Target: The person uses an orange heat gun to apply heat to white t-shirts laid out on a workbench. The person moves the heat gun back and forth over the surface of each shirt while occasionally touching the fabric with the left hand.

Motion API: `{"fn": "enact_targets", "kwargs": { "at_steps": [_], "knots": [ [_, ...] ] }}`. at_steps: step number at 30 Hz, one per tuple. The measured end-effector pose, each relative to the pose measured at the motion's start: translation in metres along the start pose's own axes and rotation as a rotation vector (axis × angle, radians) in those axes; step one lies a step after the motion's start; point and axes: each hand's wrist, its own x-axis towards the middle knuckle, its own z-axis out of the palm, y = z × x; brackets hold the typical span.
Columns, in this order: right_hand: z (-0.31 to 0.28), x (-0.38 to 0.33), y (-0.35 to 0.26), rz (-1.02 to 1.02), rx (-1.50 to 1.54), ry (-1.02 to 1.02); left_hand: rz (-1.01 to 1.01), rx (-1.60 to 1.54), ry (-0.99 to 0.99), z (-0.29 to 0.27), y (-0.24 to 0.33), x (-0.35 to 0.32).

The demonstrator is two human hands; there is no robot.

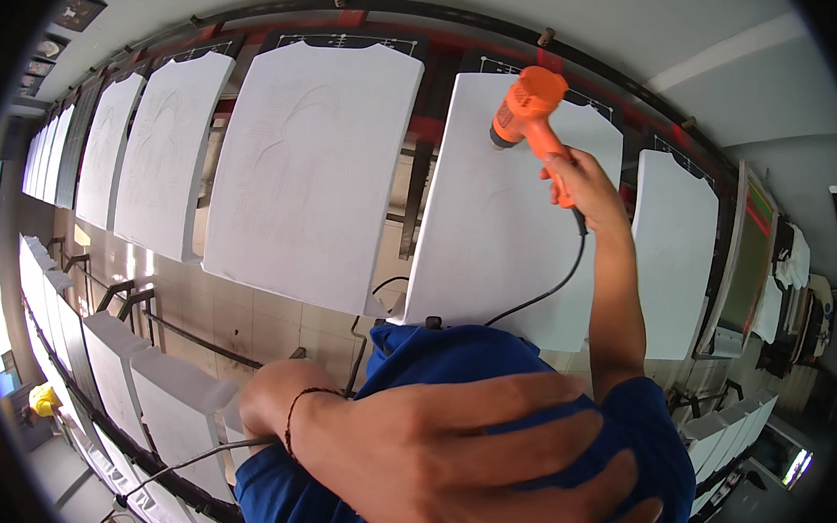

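Observation:
An orange heat gun (531, 113) is gripped by its handle in my right hand (583, 185). Its dark nozzle angles down and left, above a white shirt (506, 219) stretched over a flat board; I cannot tell how wide the gap is. A black cord (570, 271) runs from the handle back toward my body. My left hand (476, 453) is close in front of my blue top, palm side hidden, fingers stretched and slightly apart. Nothing shows in it. Another cord (197, 455) meets my left forearm, where its further course is hidden.
More white shirts on boards stand left (314, 163) and right (676, 257) in a curved row. A dark rail (405, 6) runs along their far side. Behind me on the left is another row of white-covered boards (174, 378). A framed screen (742, 254) leans at the right.

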Motion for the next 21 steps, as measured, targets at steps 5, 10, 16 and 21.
{"fn": "enact_targets", "kwargs": {
  "at_steps": [5,10,16,21],
  "knots": [
    [0.01,0.018,-0.014,0.002,-0.032,-0.011,-0.073,-0.171,-0.076,-0.009,0.003,0.0],
    [0.014,0.04,-0.011,-0.081,0.02,0.024,-0.151,-0.324,-0.12,-0.015,0.003,-0.003],
    [0.006,0.017,-0.006,-0.027,-0.135,0.107,-0.823,-0.224,0.195,-0.034,-0.014,-0.068],
    [-0.002,-0.022,-0.002,0.043,0.062,-0.064,-1.024,-0.033,0.153,-0.057,-0.014,-0.107]
  ]
}}
